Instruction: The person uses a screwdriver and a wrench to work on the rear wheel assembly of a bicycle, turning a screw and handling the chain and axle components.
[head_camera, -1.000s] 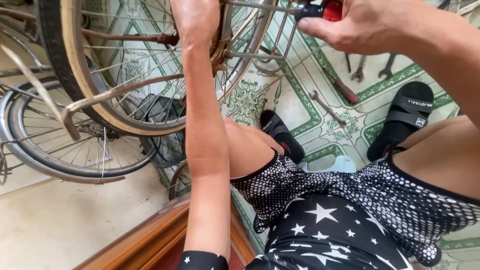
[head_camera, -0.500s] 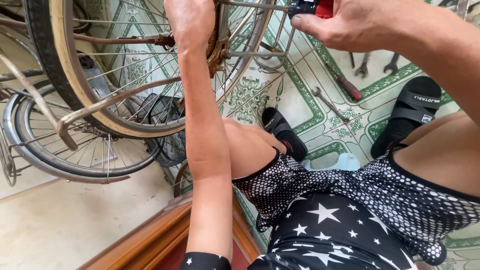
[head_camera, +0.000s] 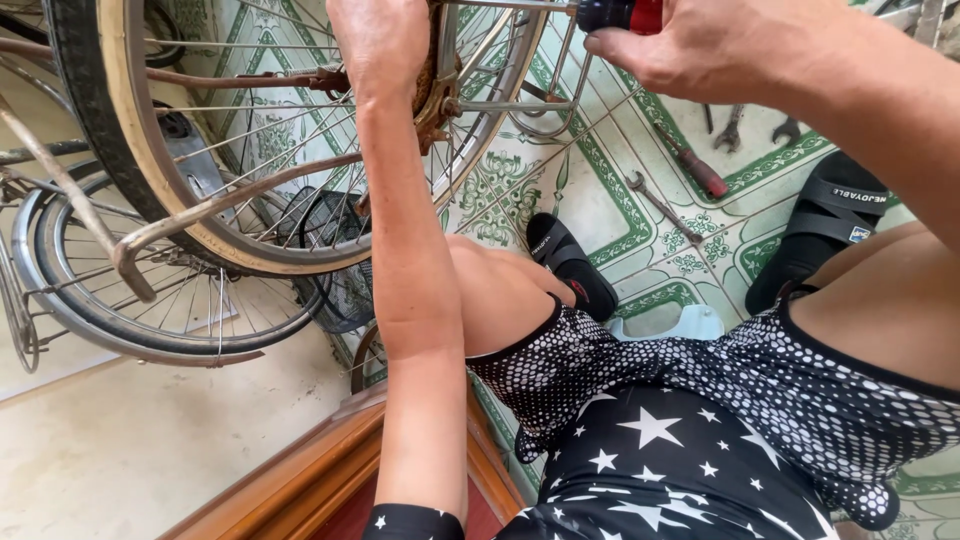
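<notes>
An upturned bicycle's rear wheel (head_camera: 170, 190) with a cream rim and thin spokes fills the upper left. My left hand (head_camera: 385, 40) reaches up to the rusty hub (head_camera: 435, 95) and rests against it; what its fingers grip is hidden. My right hand (head_camera: 720, 45) at the top right is closed on a red-and-black tool handle (head_camera: 615, 14), whose shaft points left toward the hub. I sit with bare knees over a patterned tile floor (head_camera: 600, 190).
A second bicycle wheel (head_camera: 130, 320) with a metal mudguard lies lower left. On the tiles lie a red-handled screwdriver (head_camera: 695, 165), a wrench (head_camera: 655, 205) and other spanners (head_camera: 735, 130). My feet wear black sandals (head_camera: 570, 265). A wooden edge (head_camera: 300, 470) runs below.
The view has drifted slightly, so the wheel and hub sit a little further right and higher. Both hands stay at the hub and on the tool handle.
</notes>
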